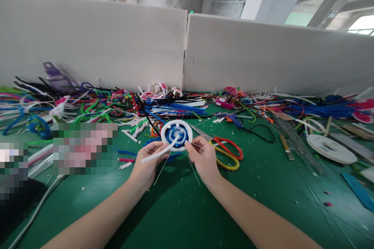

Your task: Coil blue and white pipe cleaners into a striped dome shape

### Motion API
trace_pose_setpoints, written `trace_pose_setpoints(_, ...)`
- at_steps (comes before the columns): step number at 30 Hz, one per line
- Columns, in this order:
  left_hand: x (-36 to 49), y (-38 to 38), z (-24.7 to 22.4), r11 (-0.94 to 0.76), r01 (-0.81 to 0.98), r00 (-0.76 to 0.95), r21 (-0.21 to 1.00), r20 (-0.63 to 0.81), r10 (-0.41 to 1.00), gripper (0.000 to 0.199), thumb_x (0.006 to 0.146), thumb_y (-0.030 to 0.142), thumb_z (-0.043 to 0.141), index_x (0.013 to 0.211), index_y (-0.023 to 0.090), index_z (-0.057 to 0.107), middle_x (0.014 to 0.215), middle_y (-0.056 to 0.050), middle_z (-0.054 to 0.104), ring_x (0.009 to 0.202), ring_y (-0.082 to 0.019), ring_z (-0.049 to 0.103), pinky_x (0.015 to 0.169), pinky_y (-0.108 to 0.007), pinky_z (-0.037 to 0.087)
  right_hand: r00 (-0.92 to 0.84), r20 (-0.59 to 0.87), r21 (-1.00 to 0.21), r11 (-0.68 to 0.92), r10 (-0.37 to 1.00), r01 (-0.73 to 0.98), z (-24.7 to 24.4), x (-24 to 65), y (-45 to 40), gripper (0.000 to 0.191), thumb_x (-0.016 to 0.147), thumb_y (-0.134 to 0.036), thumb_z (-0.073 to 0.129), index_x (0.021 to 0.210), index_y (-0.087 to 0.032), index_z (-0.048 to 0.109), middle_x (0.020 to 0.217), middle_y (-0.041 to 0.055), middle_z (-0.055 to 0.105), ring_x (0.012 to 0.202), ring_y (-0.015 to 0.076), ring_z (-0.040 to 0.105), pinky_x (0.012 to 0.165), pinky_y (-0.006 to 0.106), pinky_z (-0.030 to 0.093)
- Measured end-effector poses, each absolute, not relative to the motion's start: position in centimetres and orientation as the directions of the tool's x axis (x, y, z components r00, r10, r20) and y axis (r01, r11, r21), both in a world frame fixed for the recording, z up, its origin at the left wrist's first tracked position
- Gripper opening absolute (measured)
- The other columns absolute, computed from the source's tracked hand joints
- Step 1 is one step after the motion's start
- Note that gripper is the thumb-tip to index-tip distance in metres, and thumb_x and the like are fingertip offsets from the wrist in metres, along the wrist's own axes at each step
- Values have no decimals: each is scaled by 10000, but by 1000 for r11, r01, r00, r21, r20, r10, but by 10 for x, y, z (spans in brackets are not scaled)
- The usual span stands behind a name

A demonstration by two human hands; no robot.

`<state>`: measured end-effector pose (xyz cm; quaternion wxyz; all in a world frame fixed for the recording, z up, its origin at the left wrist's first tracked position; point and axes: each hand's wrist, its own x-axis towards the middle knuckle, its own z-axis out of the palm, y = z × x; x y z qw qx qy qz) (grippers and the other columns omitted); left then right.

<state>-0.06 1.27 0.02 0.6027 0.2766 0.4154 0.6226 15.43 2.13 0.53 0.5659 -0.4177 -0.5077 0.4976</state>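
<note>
Between my two hands is a round pipe-cleaner piece [164, 134], with a white outer ring, blue and white coils inside, and thin wires sticking out around it. A loose white pipe-cleaner end [154, 156] runs from its middle down over my left fingers. My left hand [147, 163] pinches the lower left of the ring. My right hand [204, 159] grips the lower right edge between thumb and fingers. Just beyond my right hand lie scissors [240, 151] with red and yellow handles, their blades pointing toward the ring.
Heaps of coloured pipe cleaners [178, 109] line the back of the green table [181, 218], below a white partition [248, 54]. To the right are a white spool [344, 155], loose wires and a blue strip [358, 190]. A purple bottle [57, 79] stands back left; a cable [37, 210] crosses the left.
</note>
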Motion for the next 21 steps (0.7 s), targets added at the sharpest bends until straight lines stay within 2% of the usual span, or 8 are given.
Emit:
trace_pose_setpoints(5, -1, 15, -3, 87, -565, -125, 820, -189, 974, 262, 502, 142, 829, 699, 148, 656, 670, 5, 709, 617, -94, 654, 619, -164, 526, -37, 78, -967, 67, 996, -246, 6, 153, 23, 247, 718, -359, 688, 670, -191, 512, 456, -83, 437, 392, 58, 354, 418, 211, 252)
trace_pose_setpoints(10, -1, 14, -3, 112, -570, -95, 814, -201, 975, 233, 532, 186, 811, 673, 157, 628, 646, 7, 692, 602, -104, 651, 602, -185, 524, -29, -11, -933, -21, 1000, -360, 5, 151, 27, 267, 676, -351, 718, 655, -181, 512, 432, -91, 411, 375, 46, 314, 418, 217, 200)
trace_pose_setpoints(15, 2, 13, 3, 128, -504, -56, 854, -180, 982, 255, 577, 214, 792, 742, 164, 603, 687, -4, 695, 643, -141, 668, 627, -234, 532, -22, 38, -950, 29, 999, -311, 6, 152, 26, 267, 678, -317, 712, 601, -186, 492, 423, -89, 410, 394, 53, 343, 434, 214, 230)
trace_pose_setpoints(18, 4, 11, 5, 108, -458, -19, 883, -131, 991, 251, 690, 343, 706, 818, 149, 610, 645, -16, 680, 566, -153, 651, 573, -255, 515, -38, 69, -950, 54, 997, -307, 7, 152, 24, 261, 676, -300, 711, 589, -186, 493, 428, -88, 417, 400, 52, 346, 439, 214, 239)
trace_pose_setpoints(21, 5, 8, 6, 98, -424, 22, 900, -98, 995, 286, 745, 414, 626, 771, 129, 610, 567, -10, 635, 478, -142, 592, 513, -265, 482, -77, 77, -943, 48, 994, -330, 6, 150, 22, 251, 683, -284, 706, 586, -183, 497, 420, -88, 419, 391, 48, 343, 436, 211, 234)
